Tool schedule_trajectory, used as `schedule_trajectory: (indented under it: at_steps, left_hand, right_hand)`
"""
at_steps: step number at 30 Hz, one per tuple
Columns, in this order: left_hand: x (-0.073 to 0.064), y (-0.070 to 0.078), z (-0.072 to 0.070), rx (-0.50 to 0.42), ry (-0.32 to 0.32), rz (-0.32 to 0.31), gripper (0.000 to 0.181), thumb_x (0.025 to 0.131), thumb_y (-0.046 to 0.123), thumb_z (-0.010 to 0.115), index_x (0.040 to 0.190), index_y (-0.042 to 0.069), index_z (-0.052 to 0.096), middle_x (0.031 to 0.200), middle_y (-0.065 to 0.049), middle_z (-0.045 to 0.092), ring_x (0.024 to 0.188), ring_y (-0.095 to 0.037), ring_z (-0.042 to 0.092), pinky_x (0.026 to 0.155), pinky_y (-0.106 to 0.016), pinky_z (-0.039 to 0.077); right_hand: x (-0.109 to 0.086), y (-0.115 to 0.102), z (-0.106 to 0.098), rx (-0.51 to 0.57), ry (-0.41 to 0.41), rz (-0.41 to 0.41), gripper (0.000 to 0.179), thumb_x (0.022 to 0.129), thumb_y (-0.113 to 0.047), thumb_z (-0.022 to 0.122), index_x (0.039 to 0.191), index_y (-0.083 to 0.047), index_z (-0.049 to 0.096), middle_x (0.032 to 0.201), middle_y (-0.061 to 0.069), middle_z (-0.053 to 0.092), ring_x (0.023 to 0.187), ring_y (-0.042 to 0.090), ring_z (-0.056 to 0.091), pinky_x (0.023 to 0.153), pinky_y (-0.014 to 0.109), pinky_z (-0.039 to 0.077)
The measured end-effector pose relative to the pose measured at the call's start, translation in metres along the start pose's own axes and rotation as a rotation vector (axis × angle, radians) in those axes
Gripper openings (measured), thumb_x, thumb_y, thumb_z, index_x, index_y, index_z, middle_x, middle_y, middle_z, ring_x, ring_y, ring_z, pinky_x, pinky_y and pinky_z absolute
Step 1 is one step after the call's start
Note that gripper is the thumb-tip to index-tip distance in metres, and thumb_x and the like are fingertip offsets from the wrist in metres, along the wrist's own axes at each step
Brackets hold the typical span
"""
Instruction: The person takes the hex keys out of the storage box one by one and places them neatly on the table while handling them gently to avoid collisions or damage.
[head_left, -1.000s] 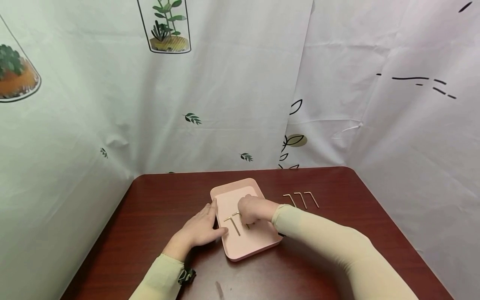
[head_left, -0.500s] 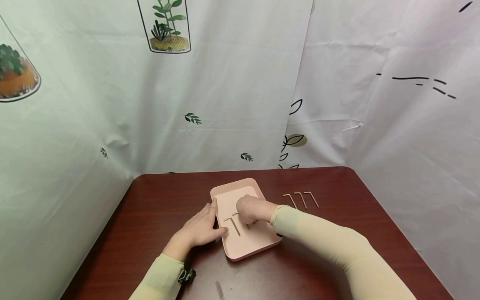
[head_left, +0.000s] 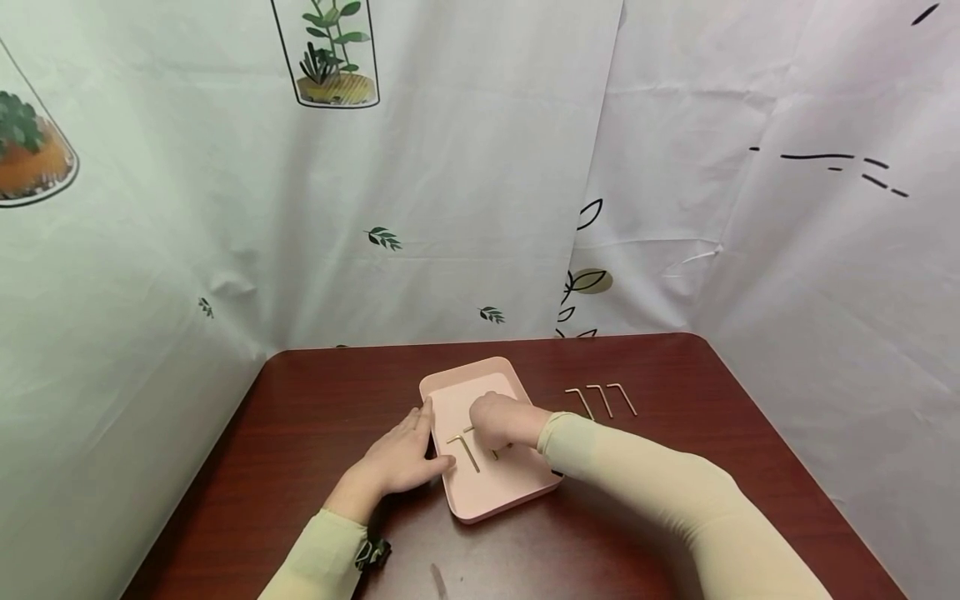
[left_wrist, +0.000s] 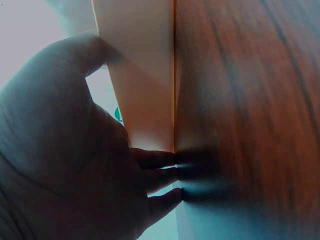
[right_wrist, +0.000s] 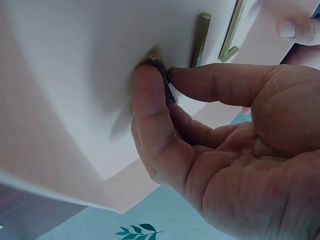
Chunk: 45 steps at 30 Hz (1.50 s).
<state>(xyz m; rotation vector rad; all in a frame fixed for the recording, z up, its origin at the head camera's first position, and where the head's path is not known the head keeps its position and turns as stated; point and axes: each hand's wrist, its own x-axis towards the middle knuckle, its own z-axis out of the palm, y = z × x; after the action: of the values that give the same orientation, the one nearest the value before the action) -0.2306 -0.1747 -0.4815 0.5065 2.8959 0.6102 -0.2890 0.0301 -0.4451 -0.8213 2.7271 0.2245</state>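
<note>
A pink tray (head_left: pixel 491 497) lies on the table, with brass-coloured hex keys in it. Along its left side rests my left hand (head_left: pixel 400 457), fingers fairly straight and thumb over the rim; in the left wrist view its fingertips touch down at the foot of the tray wall. Over the middle of the tray, my right hand (head_left: pixel 506 419) pinches a hex key (right_wrist: pixel 156 56) between thumb and index finger, largely hidden by them. Beside it lies a second hex key (right_wrist: pixel 202 37), partly covered by the thumb. Nearest my left thumb is another hex key (head_left: pixel 467 454), fully visible.
To the right of the tray, three more hex keys (head_left: pixel 602 401) lie side by side on the dark red wooden table (head_left: pixel 337 383). A pale printed curtain (head_left: pixel 450 167) stands behind the table and along both sides.
My right hand has shifted slightly left within the tray, covering more of the second hex key. The left hand and the tray have stayed in place.
</note>
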Motion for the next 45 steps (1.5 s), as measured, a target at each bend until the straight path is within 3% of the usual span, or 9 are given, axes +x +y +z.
schedule_trajectory:
  at_steps: [6, 8, 13, 20, 25, 34, 37, 40, 45]
  left_hand:
    - [0.000, 0.001, 0.000, -0.002, 0.004, 0.004, 0.114, 0.099, 0.052, 0.073, 0.172, -0.014, 0.015, 0.174, -0.036, 0.031, 0.163, -0.050, 0.031, 0.130, -0.058, 0.035]
    - [0.000, 0.001, 0.000, -0.002, 0.004, 0.004, 0.114, 0.099, 0.052, 0.073, 0.172, -0.014, 0.015, 0.174, -0.036, 0.031, 0.163, -0.050, 0.031, 0.130, -0.058, 0.035]
    - [-0.001, 0.001, 0.000, -0.003, 0.006, 0.003, 0.114, 0.099, 0.053, 0.073, 0.172, -0.014, 0.015, 0.174, -0.036, 0.032, 0.163, -0.050, 0.032, 0.130, -0.058, 0.035]
    - [-0.001, 0.000, 0.001, 0.000, 0.005, -0.003, 0.114, 0.099, 0.052, 0.072, 0.171, -0.014, 0.015, 0.174, -0.036, 0.032, 0.163, -0.050, 0.032, 0.130, -0.058, 0.034]
    - [0.000, -0.001, 0.002, 0.000, 0.002, -0.006, 0.115, 0.098, 0.053, 0.073, 0.172, -0.014, 0.014, 0.173, -0.036, 0.032, 0.163, -0.050, 0.031, 0.130, -0.058, 0.034]
    - [0.000, -0.001, 0.002, 0.001, 0.000, -0.002, 0.114, 0.099, 0.053, 0.072, 0.172, -0.014, 0.014, 0.174, -0.036, 0.031, 0.164, -0.050, 0.031, 0.131, -0.057, 0.034]
    - [0.000, -0.001, 0.002, 0.000, -0.001, -0.005, 0.115, 0.099, 0.053, 0.072, 0.172, -0.013, 0.014, 0.174, -0.036, 0.032, 0.164, -0.049, 0.031, 0.131, -0.057, 0.034]
    - [0.001, -0.001, 0.002, -0.001, -0.002, -0.008, 0.115, 0.099, 0.053, 0.072, 0.172, -0.013, 0.015, 0.174, -0.036, 0.032, 0.164, -0.049, 0.031, 0.131, -0.057, 0.034]
    - [0.001, -0.001, 0.002, 0.001, -0.002, -0.008, 0.114, 0.099, 0.054, 0.072, 0.172, -0.013, 0.015, 0.174, -0.035, 0.031, 0.164, -0.048, 0.030, 0.131, -0.057, 0.033]
  right_hand:
    - [0.000, 0.001, 0.002, 0.021, 0.020, -0.011, 0.027, 0.102, -0.008, 0.065, 0.076, -0.014, 0.066, 0.078, 0.003, 0.061, 0.077, 0.020, 0.055, 0.066, 0.029, 0.053]
    - [0.017, 0.007, 0.017, 0.016, 0.031, -0.025, 0.027, 0.101, -0.010, 0.065, 0.074, -0.017, 0.066, 0.077, 0.002, 0.061, 0.076, 0.020, 0.057, 0.066, 0.030, 0.053]
    - [0.034, 0.014, 0.035, -0.008, 0.059, -0.041, 0.024, 0.098, -0.010, 0.064, 0.076, -0.018, 0.066, 0.078, 0.002, 0.063, 0.075, 0.021, 0.058, 0.065, 0.032, 0.054]
    - [0.000, -0.001, 0.001, -0.039, 0.040, -0.025, 0.024, 0.097, -0.007, 0.070, 0.076, -0.016, 0.064, 0.078, 0.000, 0.060, 0.074, 0.016, 0.056, 0.071, 0.027, 0.056]
    - [0.000, 0.001, 0.000, -0.061, 0.062, -0.045, 0.023, 0.096, -0.007, 0.070, 0.076, -0.016, 0.063, 0.078, -0.001, 0.058, 0.073, 0.015, 0.049, 0.076, 0.027, 0.056]
    - [0.002, 0.008, 0.001, -0.049, 0.100, -0.051, 0.031, 0.103, -0.013, 0.069, 0.073, -0.016, 0.060, 0.073, -0.002, 0.056, 0.068, 0.015, 0.045, 0.070, 0.029, 0.053]
    - [0.001, 0.010, 0.000, -0.061, 0.113, -0.055, 0.027, 0.100, -0.012, 0.072, 0.075, -0.015, 0.062, 0.074, -0.002, 0.056, 0.069, 0.015, 0.045, 0.071, 0.029, 0.053]
    - [0.000, 0.013, -0.003, -0.018, 0.118, -0.044, 0.020, 0.097, -0.009, 0.072, 0.079, -0.013, 0.064, 0.075, -0.001, 0.056, 0.070, 0.016, 0.045, 0.071, 0.030, 0.052]
    - [-0.008, 0.021, -0.007, 0.154, 0.144, -0.015, 0.020, 0.091, -0.002, 0.072, 0.080, -0.013, 0.060, 0.074, 0.000, 0.052, 0.069, 0.018, 0.044, 0.063, 0.033, 0.047]
